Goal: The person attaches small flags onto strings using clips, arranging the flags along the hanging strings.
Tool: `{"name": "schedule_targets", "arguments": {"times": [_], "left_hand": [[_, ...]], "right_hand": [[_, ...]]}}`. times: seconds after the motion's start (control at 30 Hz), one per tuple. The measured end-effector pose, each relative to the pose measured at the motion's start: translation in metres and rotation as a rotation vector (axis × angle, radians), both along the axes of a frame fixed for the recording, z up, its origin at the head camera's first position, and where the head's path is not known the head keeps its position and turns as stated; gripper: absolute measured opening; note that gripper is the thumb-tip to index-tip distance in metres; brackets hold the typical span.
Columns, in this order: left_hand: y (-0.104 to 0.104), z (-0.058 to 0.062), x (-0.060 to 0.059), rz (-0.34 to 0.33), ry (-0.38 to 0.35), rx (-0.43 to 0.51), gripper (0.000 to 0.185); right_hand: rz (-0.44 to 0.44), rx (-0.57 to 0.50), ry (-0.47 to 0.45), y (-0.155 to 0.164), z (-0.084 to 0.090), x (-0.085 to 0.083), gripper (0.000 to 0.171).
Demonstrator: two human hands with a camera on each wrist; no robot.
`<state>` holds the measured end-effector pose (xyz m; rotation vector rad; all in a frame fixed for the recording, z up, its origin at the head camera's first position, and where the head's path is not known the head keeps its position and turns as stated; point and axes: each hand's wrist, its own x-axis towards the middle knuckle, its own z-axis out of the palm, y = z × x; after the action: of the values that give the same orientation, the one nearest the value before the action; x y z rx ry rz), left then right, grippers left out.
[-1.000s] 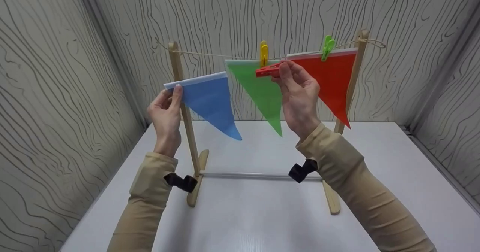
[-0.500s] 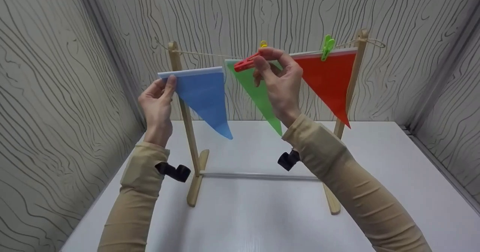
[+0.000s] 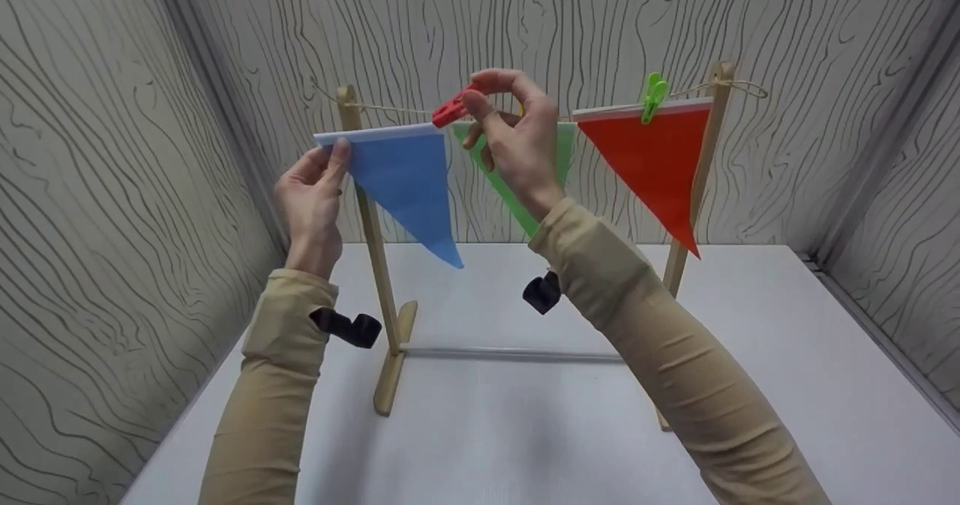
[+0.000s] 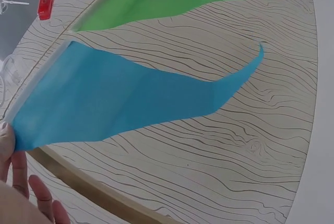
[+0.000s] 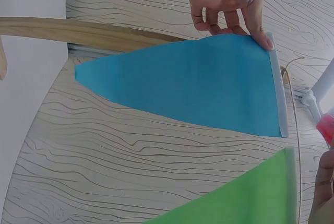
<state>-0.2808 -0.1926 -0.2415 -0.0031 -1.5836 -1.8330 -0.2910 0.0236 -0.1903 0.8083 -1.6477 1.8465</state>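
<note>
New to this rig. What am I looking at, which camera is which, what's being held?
No robot: a person with two bare hands and three cameras. The wide picture comes from the head, looking down; the other two come from the wrists. On the white table stands a wooden rack with a string. A green flag and a red flag hang there, the red one under a green clothespin. The left hand pinches a blue flag by its top corner. The right hand pinches a red clothespin at the string.

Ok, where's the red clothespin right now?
In the head view the red clothespin is pinched in the right hand, up at the string, just above the blue flag's top right corner, left of the green flag.
</note>
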Motion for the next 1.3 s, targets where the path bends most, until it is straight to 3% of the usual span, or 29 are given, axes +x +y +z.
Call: {"name": "schedule_targets", "arguments": {"times": [0.1, 0.3, 0.63, 0.9, 1.3], "left_hand": [[0.000, 0.002, -0.002, -0.004, 0.014, 0.007, 0.011], [0.000, 0.007, -0.005, -0.010, 0.003, 0.000, 0.012], [-0.001, 0.010, -0.006, -0.012, 0.008, -0.025, 0.020], [0.000, 0.013, -0.007, -0.041, 0.011, -0.019, 0.012], [0.001, 0.017, -0.007, -0.034, 0.010, -0.030, 0.014]], "right_hand": [[0.012, 0.003, 0.005, -0.006, 0.005, -0.003, 0.027], [-0.043, 0.042, 0.019, -0.014, 0.014, -0.009, 0.025], [-0.105, 0.133, -0.036, -0.025, 0.020, -0.015, 0.022], [-0.189, 0.216, -0.026, -0.029, 0.025, -0.020, 0.019], [-0.175, 0.260, 0.034, -0.035, 0.031, -0.026, 0.018]]}}
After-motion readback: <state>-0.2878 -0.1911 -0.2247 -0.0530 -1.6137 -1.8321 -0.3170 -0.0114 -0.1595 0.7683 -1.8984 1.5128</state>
